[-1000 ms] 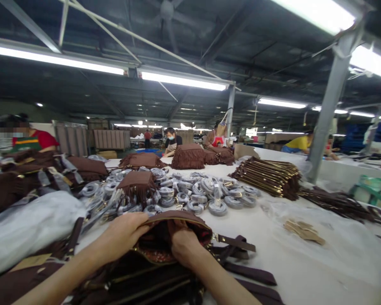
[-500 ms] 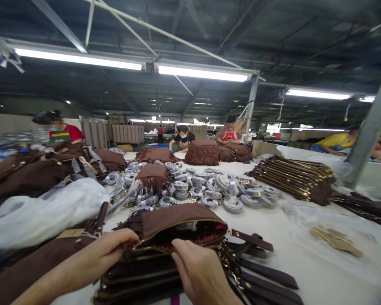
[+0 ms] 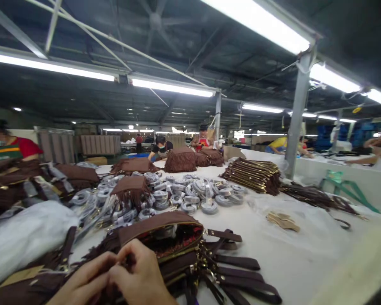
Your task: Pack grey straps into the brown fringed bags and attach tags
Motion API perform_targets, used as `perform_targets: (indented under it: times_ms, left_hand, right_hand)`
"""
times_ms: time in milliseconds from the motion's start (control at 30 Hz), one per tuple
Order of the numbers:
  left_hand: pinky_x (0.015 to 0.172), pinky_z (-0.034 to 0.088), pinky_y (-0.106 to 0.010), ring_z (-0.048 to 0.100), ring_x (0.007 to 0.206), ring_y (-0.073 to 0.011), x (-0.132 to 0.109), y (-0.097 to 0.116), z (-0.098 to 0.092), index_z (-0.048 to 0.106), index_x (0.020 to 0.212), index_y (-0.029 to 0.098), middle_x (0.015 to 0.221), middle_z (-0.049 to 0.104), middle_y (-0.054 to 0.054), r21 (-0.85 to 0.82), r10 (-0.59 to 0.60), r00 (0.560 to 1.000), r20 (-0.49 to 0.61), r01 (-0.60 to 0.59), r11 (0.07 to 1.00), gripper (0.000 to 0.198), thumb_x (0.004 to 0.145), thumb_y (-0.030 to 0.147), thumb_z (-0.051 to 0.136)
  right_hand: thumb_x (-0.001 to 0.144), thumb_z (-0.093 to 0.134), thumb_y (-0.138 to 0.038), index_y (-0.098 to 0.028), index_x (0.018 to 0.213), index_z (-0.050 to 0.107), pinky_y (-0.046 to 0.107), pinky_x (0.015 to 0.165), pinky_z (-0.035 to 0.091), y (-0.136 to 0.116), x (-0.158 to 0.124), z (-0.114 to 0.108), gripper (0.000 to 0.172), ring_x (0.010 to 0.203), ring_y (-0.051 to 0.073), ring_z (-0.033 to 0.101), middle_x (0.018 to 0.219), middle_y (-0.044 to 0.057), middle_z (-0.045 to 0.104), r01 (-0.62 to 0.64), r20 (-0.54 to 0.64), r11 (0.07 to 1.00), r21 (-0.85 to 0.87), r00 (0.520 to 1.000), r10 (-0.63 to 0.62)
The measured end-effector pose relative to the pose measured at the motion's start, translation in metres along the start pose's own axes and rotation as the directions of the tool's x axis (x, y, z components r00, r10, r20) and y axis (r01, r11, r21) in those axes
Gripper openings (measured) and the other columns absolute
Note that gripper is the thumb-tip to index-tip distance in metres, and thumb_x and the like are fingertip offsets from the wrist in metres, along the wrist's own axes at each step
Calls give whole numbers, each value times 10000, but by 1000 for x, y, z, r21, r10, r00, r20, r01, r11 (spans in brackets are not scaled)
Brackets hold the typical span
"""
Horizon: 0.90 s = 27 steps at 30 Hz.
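Note:
A brown fringed bag point(image 3: 165, 231) lies open on top of a stack of like bags at the near edge of the white table point(image 3: 273, 254). Its mouth shows a red patterned lining. My left hand point(image 3: 82, 284) and my right hand point(image 3: 139, 275) meet at the bag's near left corner, fingers pinched together on its edge by the zipper. What exactly the fingertips hold is too small to tell. Dark brown straps point(image 3: 238, 275) with metal clips trail from the stack to the right.
Wrapped grey strap coils point(image 3: 190, 192) cover the table's middle around a small fringed bag point(image 3: 131, 186). A stack of gold-edged pieces point(image 3: 254, 173) lies far right, clear plastic bags point(image 3: 22, 237) left. Several other people work at the far side and at neighbouring tables. A pillar point(image 3: 295, 114) stands right.
My right hand has moved left from the bag's mouth to join my left hand at the bag's near left corner. The view has swung a little to the right.

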<state>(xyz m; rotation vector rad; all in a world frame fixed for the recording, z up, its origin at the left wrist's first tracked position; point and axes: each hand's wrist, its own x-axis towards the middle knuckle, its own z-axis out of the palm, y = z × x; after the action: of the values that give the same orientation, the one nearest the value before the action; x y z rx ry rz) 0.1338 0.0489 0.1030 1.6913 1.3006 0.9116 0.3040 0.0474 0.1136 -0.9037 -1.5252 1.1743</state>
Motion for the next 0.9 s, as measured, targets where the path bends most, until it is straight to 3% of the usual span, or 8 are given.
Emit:
perform_targets:
  times_ms: [133, 233, 333, 467, 567, 733, 833, 900]
  left_hand:
    - [411, 312, -157, 426, 479, -77, -6, 16, 13, 623, 863, 190, 651, 603, 39, -229, -41, 998, 37, 48, 972, 203, 671, 231, 572]
    - [403, 327, -148, 475, 482, -78, -10, 25, 19, 583, 892, 186, 678, 631, 37, -302, -46, 998, 51, 59, 951, 330, 577, 163, 488]
    - [401, 351, -150, 542, 504, -94, -15, 30, 23, 568, 872, 176, 686, 651, 23, -315, -57, 997, 54, 71, 947, 332, 551, 165, 485]
    - [365, 320, -139, 546, 467, -91, -19, 25, 35, 569, 829, 163, 624, 646, 12, -472, -173, 984, 34, 169, 866, 294, 537, 167, 533]
    - [319, 264, -138, 523, 413, -86, -20, 13, 46, 563, 760, 160, 579, 629, 4, -605, -280, 959, 35, 243, 758, 214, 551, 187, 599]
    - [299, 200, -144, 456, 354, -64, -22, 0, 56, 603, 817, 153, 575, 628, 8, -657, -241, 965, 99, 245, 713, 290, 527, 149, 614]
    - [310, 189, -151, 374, 316, -57, -22, -1, 57, 610, 866, 158, 484, 591, 11, -578, -216, 968, 128, 250, 777, 249, 660, 292, 650]
    - [319, 189, -158, 347, 317, -48, -21, -3, 58, 620, 880, 157, 508, 598, 6, -523, -200, 974, 107, 226, 822, 285, 693, 367, 663]
  right_hand:
    - [521, 684, -152, -188, 852, 522, 208, 605, 446, 1, -3, -7, 370, 619, 98, 568, 721, -42, 618, -154, 234, 884, 442, 971, 52]
    - [481, 717, -145, -190, 908, 517, 212, 613, 477, 6, -8, -10, 473, 675, 107, 591, 798, -24, 625, -208, 296, 868, 451, 952, 74]
    - [561, 723, -252, -210, 996, 466, 218, 491, 491, 11, -14, -11, 506, 562, 108, 580, 780, -26, 621, -194, 299, 892, 408, 952, 70]
    - [787, 596, -327, -199, 1112, 431, 182, 370, 389, 21, -25, -18, 387, 373, 101, 513, 600, -60, 589, -64, 261, 991, 116, 965, 32]
    - [894, 473, -237, -189, 1158, 479, 233, 532, 472, 30, -35, -28, 268, 520, 161, 631, 576, -25, 628, 154, 214, 967, -204, 971, -110]
    - [771, 521, -61, -223, 1142, 533, 258, 821, 490, 37, -41, -37, 405, 967, 201, 668, 1033, 52, 700, 398, 254, 802, -445, 915, -312]
    - [806, 504, -70, -207, 991, 566, 227, 705, 495, 35, -39, -36, 238, 828, 179, 685, 928, 46, 692, 483, 290, 638, -599, 874, -389]
    - [832, 507, -96, -207, 880, 559, 221, 564, 460, 35, -38, -32, 132, 683, 175, 681, 810, 34, 683, 463, 272, 461, -757, 865, -422]
